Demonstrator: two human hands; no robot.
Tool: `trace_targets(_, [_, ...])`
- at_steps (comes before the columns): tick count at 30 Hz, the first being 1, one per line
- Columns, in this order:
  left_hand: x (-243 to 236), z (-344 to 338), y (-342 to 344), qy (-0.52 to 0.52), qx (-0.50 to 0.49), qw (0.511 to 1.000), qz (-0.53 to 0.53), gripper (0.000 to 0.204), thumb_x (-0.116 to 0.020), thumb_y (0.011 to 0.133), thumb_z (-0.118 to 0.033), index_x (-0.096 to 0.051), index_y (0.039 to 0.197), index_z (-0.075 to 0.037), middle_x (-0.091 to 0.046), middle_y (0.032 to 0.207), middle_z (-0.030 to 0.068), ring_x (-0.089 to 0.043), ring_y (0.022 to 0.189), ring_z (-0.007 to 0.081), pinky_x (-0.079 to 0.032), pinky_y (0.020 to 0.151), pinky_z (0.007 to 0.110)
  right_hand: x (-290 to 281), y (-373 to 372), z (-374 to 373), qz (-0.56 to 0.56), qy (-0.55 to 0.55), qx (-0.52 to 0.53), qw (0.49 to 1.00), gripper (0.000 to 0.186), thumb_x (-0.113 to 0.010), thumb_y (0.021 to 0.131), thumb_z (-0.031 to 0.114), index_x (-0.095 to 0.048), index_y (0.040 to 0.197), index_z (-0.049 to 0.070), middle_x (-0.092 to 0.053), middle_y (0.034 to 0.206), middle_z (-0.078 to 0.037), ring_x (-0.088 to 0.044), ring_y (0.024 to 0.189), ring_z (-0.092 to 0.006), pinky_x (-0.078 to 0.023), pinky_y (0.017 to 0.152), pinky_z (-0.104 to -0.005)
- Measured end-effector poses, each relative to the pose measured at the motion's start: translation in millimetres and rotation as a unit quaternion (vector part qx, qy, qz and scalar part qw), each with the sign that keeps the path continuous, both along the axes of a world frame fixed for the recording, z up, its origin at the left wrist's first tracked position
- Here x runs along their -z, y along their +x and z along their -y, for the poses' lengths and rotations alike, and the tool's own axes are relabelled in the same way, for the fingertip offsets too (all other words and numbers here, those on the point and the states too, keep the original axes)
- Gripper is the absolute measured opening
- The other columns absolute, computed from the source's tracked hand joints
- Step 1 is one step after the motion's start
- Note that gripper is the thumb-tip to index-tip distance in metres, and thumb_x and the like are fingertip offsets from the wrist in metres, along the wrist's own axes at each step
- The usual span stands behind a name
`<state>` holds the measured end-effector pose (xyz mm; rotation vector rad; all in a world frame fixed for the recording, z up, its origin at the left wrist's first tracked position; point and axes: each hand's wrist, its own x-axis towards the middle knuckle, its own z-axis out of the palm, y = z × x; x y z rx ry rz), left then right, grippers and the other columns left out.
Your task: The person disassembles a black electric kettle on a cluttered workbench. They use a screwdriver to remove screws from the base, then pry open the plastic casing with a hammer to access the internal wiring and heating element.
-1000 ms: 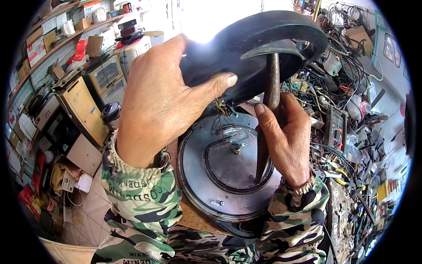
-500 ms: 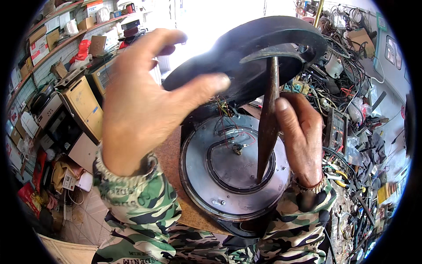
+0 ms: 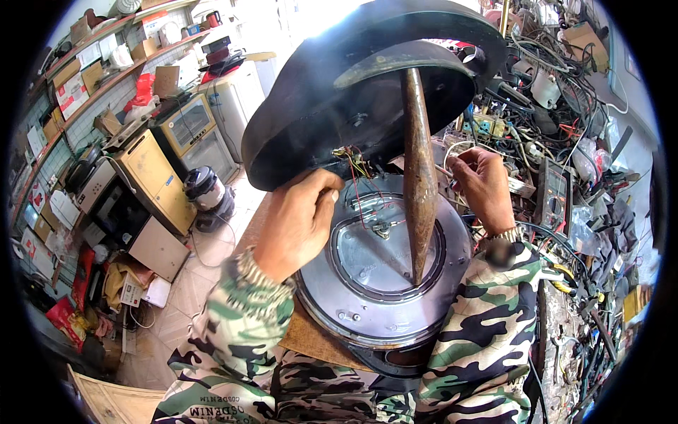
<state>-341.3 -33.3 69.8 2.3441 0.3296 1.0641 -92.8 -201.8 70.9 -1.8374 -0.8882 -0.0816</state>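
A round electric griddle sits before me, its black lid (image 3: 282, 113) raised over a silver metal disc (image 3: 367, 316) with a ring-shaped heating element (image 3: 439, 244). A spindle-shaped wooden stick (image 3: 419, 169) stands between disc and lid, touched by neither hand. My left hand (image 3: 300, 215) is closed at the lid's lower edge, left of the thin red and yellow wires (image 3: 359, 166); what its fingers grip is hidden. Right of the stick, my right hand (image 3: 486, 185) pinches something small and thin that I cannot make out.
Tangled cables, tools and parts cover the bench on the right, with a multimeter (image 3: 554, 194) among them. Shelves (image 3: 106, 63) with boxes line the left wall. Cabinets (image 3: 150, 177) and a pot-like appliance (image 3: 209, 198) stand on the tiled floor (image 3: 205, 279).
My right hand has let go of the wooden stick and moved right. My left hand has come down from the air to the lid's lower edge, its fingers closing. The view has shifted.
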Motion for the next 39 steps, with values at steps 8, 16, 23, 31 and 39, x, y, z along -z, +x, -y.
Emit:
trace_targets(8, [16.2,-32.5,50.6,0.058,-0.036,0.997,-0.020,0.016,-0.074,0.082,-0.008,-0.068,0.094,0.002,-0.067,0.083,0.0183,-0.068,0.077,0.0320,-0.053,0.071,0.039,22.3,6.9,-17.5,-0.023,-0.048,-0.054,0.997,0.026,-0.069,0.092,0.019,-0.072,0.091,-0.006,-0.070,0.069,-0.015,-0.068,0.061,-0.0184,-0.052,0.061,-0.0345])
trace_targets(16, [23.2,-29.2,65.2,0.091,-0.086,0.990,-0.065,0.019,-0.078,0.076,-0.017,-0.073,0.084,0.000,-0.068,0.087,0.0198,-0.067,0.081,0.0358,-0.053,0.075,0.043,34.4,4.3,-26.6,0.061,-0.039,-0.027,0.997,0.022,-0.069,0.090,0.016,-0.072,0.092,-0.006,-0.072,0.077,-0.019,-0.071,0.070,-0.0249,-0.053,0.068,-0.0360])
trace_targets(23, [32.0,-40.9,70.4,0.106,-0.037,0.994,-0.019,0.009,-0.074,0.080,-0.010,-0.072,0.082,-0.001,-0.067,0.084,0.0187,-0.066,0.077,0.0361,-0.052,0.071,0.044,37.1,-3.7,-33.2,0.048,-0.018,-0.070,0.996,0.019,-0.068,0.090,0.013,-0.071,0.094,-0.006,-0.072,0.079,-0.018,-0.071,0.072,-0.0251,-0.053,0.070,-0.0349])
trace_targets(31, [30.8,-37.7,61.7,0.042,0.003,0.999,0.009,0.010,-0.073,0.080,-0.007,-0.066,0.076,-0.001,-0.063,0.075,0.0109,-0.061,0.065,0.0246,-0.047,0.061,0.036,43.3,0.4,-33.7,0.098,-0.025,-0.079,0.992,0.017,-0.069,0.088,0.012,-0.072,0.093,-0.005,-0.072,0.081,-0.021,-0.073,0.074,-0.0305,-0.054,0.070,-0.0362])
trace_targets(39, [25.1,-28.0,58.6,0.083,-0.049,0.995,-0.015,0.013,-0.076,0.079,-0.011,-0.069,0.083,-0.001,-0.061,0.069,0.0108,-0.060,0.061,0.0232,-0.049,0.061,0.035,33.1,-7.0,-30.4,0.091,-0.057,-0.060,0.992,0.019,-0.071,0.087,0.013,-0.072,0.092,-0.005,-0.072,0.081,-0.022,-0.072,0.074,-0.0329,-0.054,0.070,-0.0383])
